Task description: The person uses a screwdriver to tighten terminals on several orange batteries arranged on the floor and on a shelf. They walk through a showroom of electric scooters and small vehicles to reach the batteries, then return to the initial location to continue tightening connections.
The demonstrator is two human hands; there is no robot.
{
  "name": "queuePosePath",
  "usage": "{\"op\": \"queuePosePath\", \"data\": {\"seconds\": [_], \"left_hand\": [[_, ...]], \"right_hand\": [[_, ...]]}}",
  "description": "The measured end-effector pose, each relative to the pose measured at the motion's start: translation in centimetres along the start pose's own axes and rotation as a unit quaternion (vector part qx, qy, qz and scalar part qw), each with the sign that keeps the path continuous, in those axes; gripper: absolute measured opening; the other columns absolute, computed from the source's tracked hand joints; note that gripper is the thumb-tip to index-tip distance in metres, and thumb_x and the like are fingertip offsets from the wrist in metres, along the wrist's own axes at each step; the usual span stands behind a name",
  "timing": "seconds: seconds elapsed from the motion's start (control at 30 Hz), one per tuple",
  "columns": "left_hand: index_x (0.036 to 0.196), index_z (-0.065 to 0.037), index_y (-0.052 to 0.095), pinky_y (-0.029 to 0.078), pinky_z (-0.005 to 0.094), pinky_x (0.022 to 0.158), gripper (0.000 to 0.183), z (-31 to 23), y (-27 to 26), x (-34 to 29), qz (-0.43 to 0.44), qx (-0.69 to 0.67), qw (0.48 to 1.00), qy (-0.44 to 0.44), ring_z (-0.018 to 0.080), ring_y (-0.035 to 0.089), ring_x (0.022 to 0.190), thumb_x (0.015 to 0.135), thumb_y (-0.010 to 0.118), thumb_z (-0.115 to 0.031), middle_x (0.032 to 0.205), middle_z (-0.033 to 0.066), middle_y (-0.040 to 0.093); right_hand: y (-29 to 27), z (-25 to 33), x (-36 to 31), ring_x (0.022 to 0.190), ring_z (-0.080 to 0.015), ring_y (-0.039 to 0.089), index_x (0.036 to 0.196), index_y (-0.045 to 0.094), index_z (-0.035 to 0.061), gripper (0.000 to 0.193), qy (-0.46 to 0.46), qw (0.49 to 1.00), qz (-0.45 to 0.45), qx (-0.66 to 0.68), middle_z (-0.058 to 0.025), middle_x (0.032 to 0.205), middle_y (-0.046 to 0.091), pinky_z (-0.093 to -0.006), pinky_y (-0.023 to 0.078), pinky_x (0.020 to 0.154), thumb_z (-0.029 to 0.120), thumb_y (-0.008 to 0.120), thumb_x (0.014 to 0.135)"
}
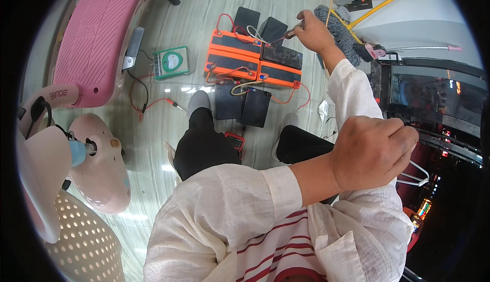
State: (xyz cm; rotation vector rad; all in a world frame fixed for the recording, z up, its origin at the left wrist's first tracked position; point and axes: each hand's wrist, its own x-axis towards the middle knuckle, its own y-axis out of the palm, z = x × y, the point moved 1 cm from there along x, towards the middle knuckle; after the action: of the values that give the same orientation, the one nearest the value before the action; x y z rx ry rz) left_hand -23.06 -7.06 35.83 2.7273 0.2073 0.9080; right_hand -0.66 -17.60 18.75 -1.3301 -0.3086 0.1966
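My left hand (375, 152) is raised close in front of me, crossing to the right over my right arm. Its fingers are curled into a fist, and anything inside is hidden. Farther out, my right hand (314, 32) pinches a slim grey tool (293, 31), whose exact kind I cannot make out. The tool's tip is above the battery cluster, beside a black battery (273, 29). Orange-and-black batteries (232, 60) lie together on the floor, with several black batteries (256, 107) around them. Red and white wires (253, 33) link the terminals.
A green meter (172, 62) with red and black test leads (148, 101) lies left of the batteries. A red multimeter (235, 141) is by my leg. A pink scooter (97, 37) stands at left; a grey mop (339, 32) and glass-panelled frame (434, 95) are at right.
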Motion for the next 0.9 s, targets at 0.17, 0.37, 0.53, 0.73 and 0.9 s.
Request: {"op": "queuePosePath", "data": {"seconds": [0.17,0.37,0.53,0.73,0.9], "left_hand": [[0.083,-0.008,0.064,0.041,0.0306,0.042,0.009,-0.1,0.2,0.0,-0.003,-0.010,1.000,-0.009,0.0179,0.056,0.049,0.075,0.068,-0.008,0.065,0.0020,0.056],[0.084,-0.008,0.063,0.041,0.0321,0.042,0.009,0.1,0.1,0.0,0.020,-0.002,0.999,-0.028,0.0199,0.056,0.050,0.076,0.068,-0.008,0.065,0.0037,0.057],[0.084,-0.007,0.063,0.041,0.0326,0.042,0.009,-0.1,0.4,-0.1,0.015,-0.019,0.999,-0.033,0.0207,0.057,0.049,0.076,0.067,-0.008,0.064,0.0045,0.058],[0.085,-0.008,0.063,0.042,0.0325,0.042,0.009,0.3,0.4,-0.1,0.011,-0.017,0.999,-0.036,0.0213,0.057,0.050,0.076,0.067,-0.008,0.065,0.0045,0.059],[0.085,-0.007,0.063,0.042,0.0325,0.043,0.009,-0.1,0.7,-0.1,0.023,-0.024,0.999,-0.038,0.0215,0.058,0.050,0.077,0.066,-0.008,0.065,0.0049,0.060]], "right_hand": [[-1.7,2.0,-0.4,0.093,-0.0383,0.065,0.109,0.055,0.0005,0.041,0.101,0.989,0.085,-0.064,-0.0191,0.090,0.069,-0.0439,0.050,0.080,0.036,0.055,0.089],[-1.4,1.6,-0.1,0.088,-0.0375,0.066,0.105,0.056,0.0005,0.049,0.044,0.997,0.069,0.001,-0.0166,0.087,0.071,-0.0446,0.051,0.075,0.047,0.051,0.090],[-1.5,1.4,-0.4,0.087,-0.0344,0.067,0.103,0.058,0.0009,0.048,0.128,0.986,0.063,-0.085,-0.0153,0.088,0.071,-0.0433,0.052,0.073,0.047,0.054,0.090],[-1.3,1.7,-0.3,0.085,-0.0369,0.066,0.098,0.060,0.0016,0.042,0.034,0.995,0.079,-0.056,-0.0171,0.086,0.070,-0.0432,0.051,0.074,0.043,0.056,0.090],[0.0,-1.3,-0.5,0.084,-0.0373,0.066,0.096,0.060,0.0023,0.041,0.018,1.000,-0.005,0.021,-0.0181,0.084,0.068,-0.0436,0.051,0.075,0.042,0.058,0.089]]}}
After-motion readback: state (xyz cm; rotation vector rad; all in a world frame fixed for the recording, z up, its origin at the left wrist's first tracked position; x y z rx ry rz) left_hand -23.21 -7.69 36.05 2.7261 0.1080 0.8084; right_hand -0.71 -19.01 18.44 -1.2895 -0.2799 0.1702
